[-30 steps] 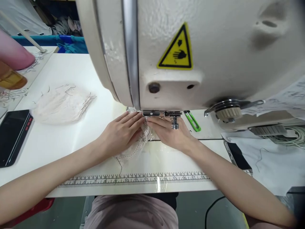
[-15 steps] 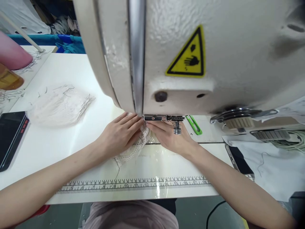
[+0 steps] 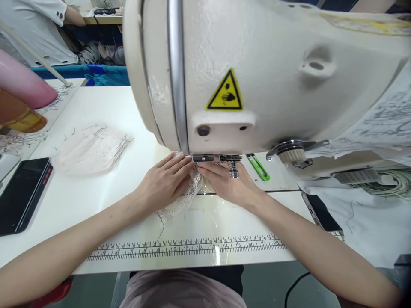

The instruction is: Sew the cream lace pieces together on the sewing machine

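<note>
A cream sewing machine [image 3: 257, 72] with a yellow warning sticker fills the upper view. Under its head, my left hand [image 3: 163, 182] lies flat with fingers together, pressing a strip of white lace [image 3: 183, 201] onto the table. My right hand [image 3: 229, 184] lies flat beside it, its fingertips on the lace near the presser foot [image 3: 233, 169]. The fingertips of both hands meet under the machine head, partly hidden by it. The lace trails toward me over a printed ruler [image 3: 192, 247] at the table's front edge.
A pile of white lace pieces [image 3: 91, 149] lies at the left, with a black device [image 3: 22, 192] nearer the left edge. Green snips [image 3: 258, 167] rest right of the needle. A phone [image 3: 323, 216], white fabric and cables lie at the right. Another person's white sleeve [image 3: 38, 25] shows far left.
The camera has drawn back and tilted up, so more of the machine head and the room behind shows. Both hands stay on the lace in the same place.
</note>
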Demonstrator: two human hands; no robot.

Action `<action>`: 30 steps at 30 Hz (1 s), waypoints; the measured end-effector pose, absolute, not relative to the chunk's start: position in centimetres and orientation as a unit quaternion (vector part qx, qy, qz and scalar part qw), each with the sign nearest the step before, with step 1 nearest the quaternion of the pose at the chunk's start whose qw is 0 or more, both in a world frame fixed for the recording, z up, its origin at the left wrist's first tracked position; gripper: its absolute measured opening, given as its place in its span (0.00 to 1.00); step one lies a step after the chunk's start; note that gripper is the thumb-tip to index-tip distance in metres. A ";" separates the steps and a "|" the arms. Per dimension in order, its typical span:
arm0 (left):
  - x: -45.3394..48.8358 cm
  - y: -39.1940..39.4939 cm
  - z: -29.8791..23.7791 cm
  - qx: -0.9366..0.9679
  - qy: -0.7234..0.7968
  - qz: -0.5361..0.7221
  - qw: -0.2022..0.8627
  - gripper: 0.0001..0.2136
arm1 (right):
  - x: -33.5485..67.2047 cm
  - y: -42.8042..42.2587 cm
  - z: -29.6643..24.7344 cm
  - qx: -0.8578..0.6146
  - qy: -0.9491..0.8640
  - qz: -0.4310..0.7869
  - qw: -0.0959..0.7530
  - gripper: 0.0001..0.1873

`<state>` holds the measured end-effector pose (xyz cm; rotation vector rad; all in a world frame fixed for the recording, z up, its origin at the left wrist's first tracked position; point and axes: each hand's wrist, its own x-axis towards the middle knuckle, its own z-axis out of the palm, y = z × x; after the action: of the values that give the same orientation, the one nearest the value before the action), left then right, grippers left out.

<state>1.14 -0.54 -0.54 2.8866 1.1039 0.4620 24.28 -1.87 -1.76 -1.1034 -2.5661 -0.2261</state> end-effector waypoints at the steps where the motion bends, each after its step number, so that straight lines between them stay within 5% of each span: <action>1: 1.1 -0.5 -0.5 0.924 0.353 0.146 0.008 0.19 | 24.3 -1.8 -1.8 -0.379 -0.905 -0.080 0.175 0.21; 11: -0.2 -1.2 2.7 0.942 0.297 0.150 -0.039 0.17 | 23.7 -2.2 -0.8 -0.379 -0.902 -0.072 0.195 0.18; 16: -5.0 -3.8 2.5 0.981 0.165 0.103 -0.013 0.28 | 23.8 -1.9 -0.7 -0.346 -0.910 -0.041 0.224 0.19; 24: -4.4 -6.1 4.0 0.907 0.392 0.152 0.028 0.13 | 23.3 -1.8 -1.5 -0.336 -0.905 0.049 0.256 0.19; 30: -2.1 -2.2 5.0 0.946 0.311 0.086 -0.024 0.09 | 23.3 -1.6 -1.4 -0.329 -0.904 0.047 0.270 0.11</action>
<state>-2.08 -2.17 4.97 3.0184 0.9916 0.2736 23.32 -1.60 -1.42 -0.8852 -2.4351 0.1253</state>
